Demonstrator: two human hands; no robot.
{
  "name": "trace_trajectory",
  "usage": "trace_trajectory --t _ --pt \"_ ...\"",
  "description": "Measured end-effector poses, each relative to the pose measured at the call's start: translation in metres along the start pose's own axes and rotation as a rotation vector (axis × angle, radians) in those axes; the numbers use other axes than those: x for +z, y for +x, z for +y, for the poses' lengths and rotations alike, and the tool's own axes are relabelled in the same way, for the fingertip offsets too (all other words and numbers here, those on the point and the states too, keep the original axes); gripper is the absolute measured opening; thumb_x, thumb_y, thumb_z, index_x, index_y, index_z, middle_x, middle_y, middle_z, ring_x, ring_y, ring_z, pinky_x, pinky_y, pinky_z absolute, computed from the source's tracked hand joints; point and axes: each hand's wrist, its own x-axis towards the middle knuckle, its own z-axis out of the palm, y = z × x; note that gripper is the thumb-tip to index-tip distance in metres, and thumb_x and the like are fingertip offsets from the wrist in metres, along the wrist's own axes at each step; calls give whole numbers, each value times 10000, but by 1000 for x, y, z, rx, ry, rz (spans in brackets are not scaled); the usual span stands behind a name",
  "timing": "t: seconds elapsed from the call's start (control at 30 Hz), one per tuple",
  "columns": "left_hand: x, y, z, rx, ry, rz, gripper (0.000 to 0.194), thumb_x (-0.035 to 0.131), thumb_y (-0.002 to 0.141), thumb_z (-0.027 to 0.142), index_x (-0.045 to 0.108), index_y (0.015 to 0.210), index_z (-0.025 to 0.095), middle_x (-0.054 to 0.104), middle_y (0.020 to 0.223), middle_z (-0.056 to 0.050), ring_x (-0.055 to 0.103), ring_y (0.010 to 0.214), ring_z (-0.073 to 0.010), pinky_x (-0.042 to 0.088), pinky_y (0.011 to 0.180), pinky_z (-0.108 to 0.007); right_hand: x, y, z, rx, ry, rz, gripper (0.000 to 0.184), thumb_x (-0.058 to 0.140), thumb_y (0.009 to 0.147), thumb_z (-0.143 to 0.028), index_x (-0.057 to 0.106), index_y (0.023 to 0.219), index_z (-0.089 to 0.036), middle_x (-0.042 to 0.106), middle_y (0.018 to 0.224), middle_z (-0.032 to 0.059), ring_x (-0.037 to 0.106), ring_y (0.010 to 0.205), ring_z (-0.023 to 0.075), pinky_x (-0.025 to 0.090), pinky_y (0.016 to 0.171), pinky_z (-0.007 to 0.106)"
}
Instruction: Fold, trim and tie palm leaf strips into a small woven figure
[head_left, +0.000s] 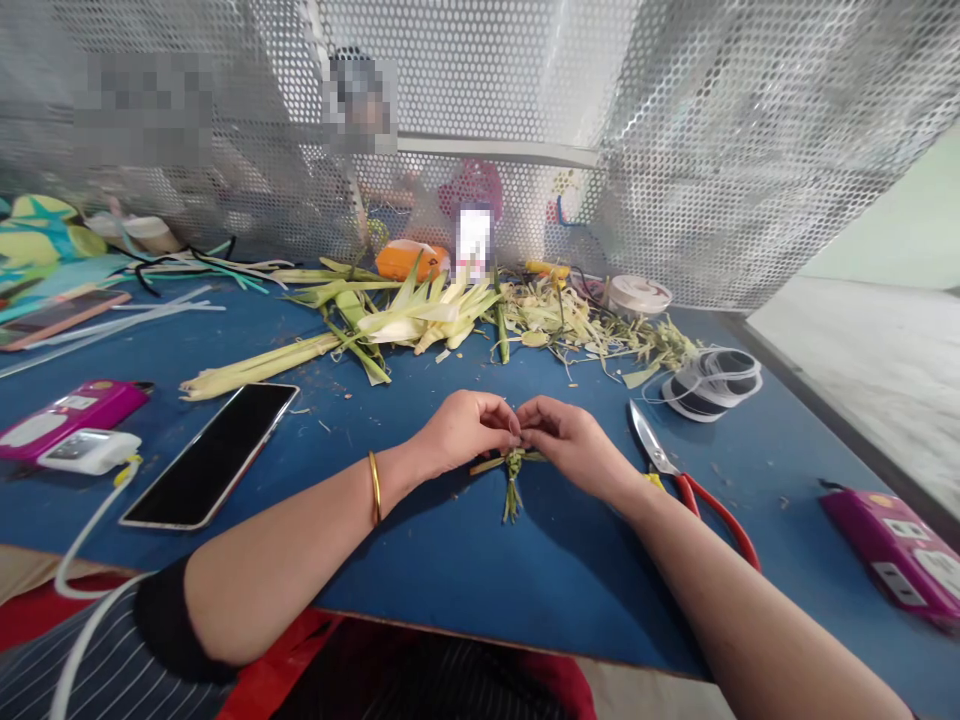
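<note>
Both hands meet over the blue table, fingertips almost together at the top of a small green figure woven from leaf strips (513,475). My left hand (474,432) has thumb and fingers pinched on its upper end. From the other side my right hand (564,435) pinches the same spot. The figure's lower strands fan out toward me, and a thin stalk sticks out at each side. The pinched top is hidden by the fingers. Red-handled scissors (686,485) lie open-bladed beside my right forearm.
Palm leaves (427,315) and shredded leaf scraps (562,320) lie along the back, near a perforated metal screen (510,90). A thread spool (709,385) sits at right. A black-screened phone (214,455) and magenta power sockets (75,415) are at left; another magenta unit (896,550) stands far right.
</note>
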Motion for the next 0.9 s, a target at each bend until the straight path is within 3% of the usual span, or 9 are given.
trace_trajectory --t 0.33,0.53,0.7,0.9 --pt "1 -5 0 385 678 132 165 606 761 65 706 798 190 721 755 4 638 706 -134 413 653 -234 2 0 0 70 -26 35 143 522 743 -157 627 828 -205 693 801 4 643 751 153 508 681 264" --pt "3 -4 -6 577 991 152 146 535 883 158 666 829 194 704 800 -34 631 770 -174 407 693 -272 3 -1 -4 95 -11 13 121 521 774 -140 599 841 -203 700 762 1 648 660 141 497 632 252" --pt "2 -3 -9 593 1054 161 200 499 919 192 650 787 184 684 784 -47 618 754 -177 404 673 -276 4 -1 -4 78 46 -19 161 501 781 -118 600 885 -189 724 824 27 666 671 141 510 682 266" --pt "-2 1 -9 538 787 185 143 583 842 106 691 837 200 720 857 -24 647 797 -155 440 723 -248 2 0 -4 80 -45 13 196 493 765 -128 662 845 -189 698 764 3 665 649 141 474 657 252"
